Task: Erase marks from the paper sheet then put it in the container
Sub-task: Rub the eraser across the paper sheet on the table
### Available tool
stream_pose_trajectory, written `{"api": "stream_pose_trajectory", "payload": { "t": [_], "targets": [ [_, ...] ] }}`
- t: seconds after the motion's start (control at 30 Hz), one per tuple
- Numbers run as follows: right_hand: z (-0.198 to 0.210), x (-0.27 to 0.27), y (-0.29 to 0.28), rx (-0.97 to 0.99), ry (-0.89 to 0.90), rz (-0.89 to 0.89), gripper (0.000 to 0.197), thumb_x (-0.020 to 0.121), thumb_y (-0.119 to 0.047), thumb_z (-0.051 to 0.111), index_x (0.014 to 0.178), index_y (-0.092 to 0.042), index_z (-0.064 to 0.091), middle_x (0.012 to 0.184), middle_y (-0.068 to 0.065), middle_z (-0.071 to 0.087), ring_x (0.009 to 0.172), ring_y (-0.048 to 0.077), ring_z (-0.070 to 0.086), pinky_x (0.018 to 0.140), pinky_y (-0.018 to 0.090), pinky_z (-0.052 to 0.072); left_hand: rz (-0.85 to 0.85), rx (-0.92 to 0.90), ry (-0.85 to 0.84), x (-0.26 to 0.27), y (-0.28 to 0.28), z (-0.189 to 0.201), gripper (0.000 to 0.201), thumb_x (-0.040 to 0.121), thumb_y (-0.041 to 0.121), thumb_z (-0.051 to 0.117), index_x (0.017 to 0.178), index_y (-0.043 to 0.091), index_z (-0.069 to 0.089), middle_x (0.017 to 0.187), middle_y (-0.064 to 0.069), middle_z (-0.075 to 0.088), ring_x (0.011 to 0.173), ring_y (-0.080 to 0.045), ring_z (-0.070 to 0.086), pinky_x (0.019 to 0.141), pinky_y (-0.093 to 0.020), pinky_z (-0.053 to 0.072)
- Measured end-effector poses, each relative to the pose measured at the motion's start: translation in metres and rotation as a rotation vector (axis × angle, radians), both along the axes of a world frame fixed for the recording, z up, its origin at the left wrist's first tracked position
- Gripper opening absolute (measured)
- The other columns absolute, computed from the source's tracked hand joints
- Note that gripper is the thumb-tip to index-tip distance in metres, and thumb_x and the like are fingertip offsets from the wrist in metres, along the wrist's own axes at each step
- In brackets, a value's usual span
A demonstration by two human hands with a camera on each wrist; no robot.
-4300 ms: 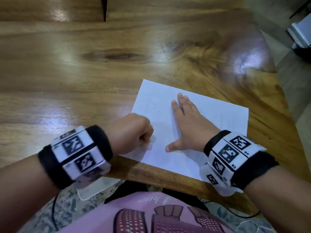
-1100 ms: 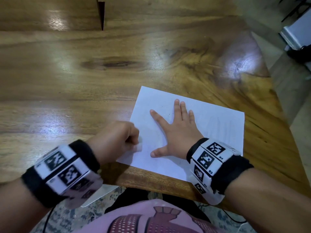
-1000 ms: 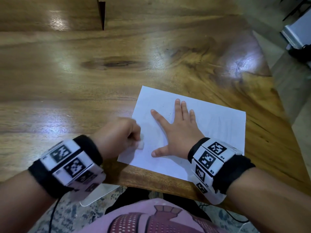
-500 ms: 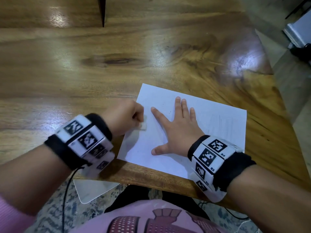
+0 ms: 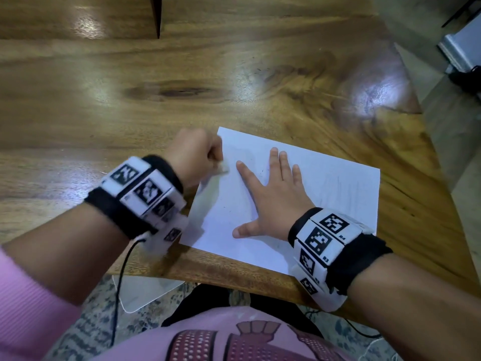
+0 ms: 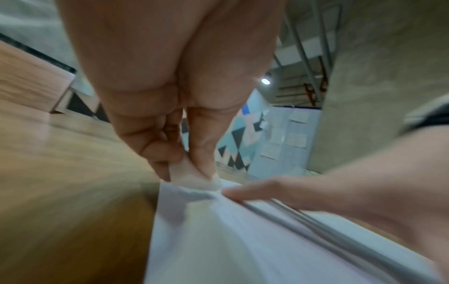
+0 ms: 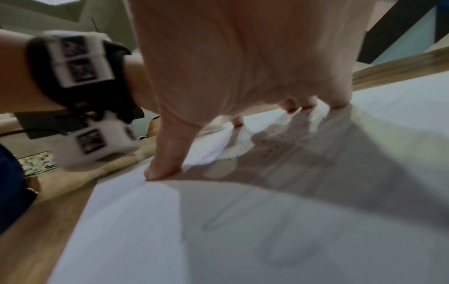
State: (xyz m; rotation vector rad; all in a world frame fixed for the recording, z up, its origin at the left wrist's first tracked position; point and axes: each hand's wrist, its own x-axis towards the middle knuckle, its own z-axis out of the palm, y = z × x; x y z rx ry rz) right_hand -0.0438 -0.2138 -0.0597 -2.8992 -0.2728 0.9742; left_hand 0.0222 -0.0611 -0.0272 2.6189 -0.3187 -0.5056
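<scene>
A white paper sheet (image 5: 325,194) lies at the near edge of the wooden table (image 5: 130,105), with faint pencil marks and dark eraser crumbs on it. My right hand (image 5: 273,194) lies flat on the sheet, fingers spread, pressing it down. My left hand (image 5: 195,155) is curled at the sheet's left edge and pinches a small white eraser (image 5: 224,168), whose tip touches the paper. In the left wrist view the eraser (image 6: 194,176) sits between thumb and fingers on the paper (image 6: 243,240), just beside my right index fingertip. The right wrist view shows grey pencil lines on the paper (image 7: 267,240). No container is in view.
A white flat object (image 5: 145,290) lies on the floor below the table's near edge. The table's right edge (image 5: 426,142) runs diagonally, with floor beyond it. A dark gap (image 5: 156,14) splits the table top at the far left.
My left hand with the eraser has moved up along the sheet's left edge, away from the near corner. My right hand has stayed flat on the paper.
</scene>
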Motion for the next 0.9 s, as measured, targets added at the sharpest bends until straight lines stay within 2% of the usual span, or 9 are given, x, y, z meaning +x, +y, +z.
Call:
{"api": "stream_pose_trajectory", "payload": {
  "t": [0.1, 0.17, 0.27, 0.43, 0.53, 0.6, 0.67, 0.73, 0.9],
  "targets": [
    [0.000, 0.000, 0.000, -0.006, -0.004, -0.001, 0.125, 0.060, -0.078, 0.060, 0.143, -0.036, -0.024, 0.145, 0.027, -0.036, 0.137, 0.038, -0.033, 0.114, 0.054, -0.011, 0.031, -0.039, -0.058, 0.015, -0.010, -0.001, 0.005, 0.076, 0.001, 0.062, 0.077, 0.005, 0.065, 0.068, 0.002, 0.054, 0.072, -0.017, 0.048, 0.051, -0.016, 0.030],
    [0.000, 0.000, 0.000, -0.005, -0.005, -0.011, 0.128, 0.059, -0.078, 0.061, 0.143, -0.033, -0.025, 0.146, 0.026, -0.036, 0.137, 0.037, -0.033, 0.114, 0.053, -0.012, -0.047, 0.033, -0.002, 0.010, -0.004, -0.002, 0.009, 0.075, -0.001, 0.060, 0.074, 0.007, 0.065, 0.060, 0.007, 0.050, 0.069, -0.017, 0.047, 0.050, -0.013, 0.029],
    [0.000, 0.000, -0.001, -0.001, -0.007, -0.015, 0.130, 0.060, -0.078, 0.061, 0.144, -0.028, -0.025, 0.146, 0.025, -0.036, 0.137, 0.037, -0.033, 0.114, 0.053, -0.012, -0.159, 0.101, 0.080, 0.002, 0.003, -0.002, 0.008, 0.073, 0.000, 0.063, 0.073, 0.007, 0.066, 0.059, 0.008, 0.052, 0.068, -0.017, 0.051, 0.051, -0.020, 0.035],
    [0.000, 0.001, 0.000, -0.012, -0.005, -0.009, 0.131, 0.060, -0.078, 0.060, 0.143, -0.028, -0.026, 0.146, 0.026, -0.036, 0.137, 0.038, -0.033, 0.114, 0.054, -0.011, 0.028, 0.017, -0.095, 0.006, -0.003, -0.003, 0.009, 0.078, 0.000, 0.058, 0.078, 0.005, 0.065, 0.073, 0.000, 0.056, 0.074, -0.018, 0.048, 0.060, -0.022, 0.031],
    [0.000, 0.001, 0.000, -0.007, -0.005, -0.010, 0.131, 0.060, -0.078, 0.061, 0.144, -0.027, -0.026, 0.146, 0.026, -0.036, 0.137, 0.038, -0.033, 0.114, 0.054, -0.011, -0.097, 0.099, 0.048, 0.001, 0.003, 0.000, 0.007, 0.075, 0.002, 0.062, 0.073, 0.008, 0.065, 0.062, 0.006, 0.054, 0.063, -0.015, 0.049, 0.053, -0.024, 0.033],
    [0.001, 0.001, 0.001, -0.008, -0.004, -0.010, 0.131, 0.060, -0.077, 0.061, 0.143, -0.027, -0.026, 0.145, 0.026, -0.036, 0.136, 0.039, -0.033, 0.114, 0.054, -0.011, -0.109, 0.110, 0.059, 0.001, 0.002, 0.000, 0.007, 0.076, 0.003, 0.062, 0.074, 0.009, 0.066, 0.059, 0.010, 0.049, 0.064, -0.014, 0.046, 0.055, -0.024, 0.033],
    [0.001, 0.001, 0.001, -0.010, 0.001, -0.010, 0.131, 0.060, -0.077, 0.061, 0.143, -0.027, -0.027, 0.145, 0.026, -0.037, 0.136, 0.039, -0.034, 0.114, 0.055, -0.011, -0.004, 0.041, -0.017, 0.006, -0.005, -0.002, 0.008, 0.078, 0.002, 0.059, 0.078, 0.007, 0.066, 0.064, 0.006, 0.052, 0.073, -0.018, 0.048, 0.065, -0.024, 0.034],
    [0.002, 0.001, 0.000, -0.009, 0.005, -0.008, 0.130, 0.061, -0.077, 0.061, 0.143, -0.028, -0.027, 0.145, 0.026, -0.037, 0.136, 0.038, -0.034, 0.114, 0.055, -0.011, 0.086, -0.013, -0.076, 0.008, -0.013, -0.005, 0.009, 0.079, 0.000, 0.058, 0.081, 0.005, 0.065, 0.072, 0.000, 0.055, 0.076, -0.019, 0.049, 0.068, -0.025, 0.035],
    [0.002, 0.000, -0.001, 0.013, -0.002, -0.021, 0.130, 0.061, -0.076, 0.062, 0.143, -0.028, -0.026, 0.145, 0.025, -0.037, 0.136, 0.037, -0.035, 0.114, 0.054, -0.012, -0.064, 0.029, -0.026, -0.022, 0.001, -0.008, 0.014, 0.076, 0.001, 0.059, 0.069, 0.013, 0.061, 0.068, -0.001, 0.055, 0.070, -0.021, 0.049, 0.063, -0.024, 0.032]
  ]
}}
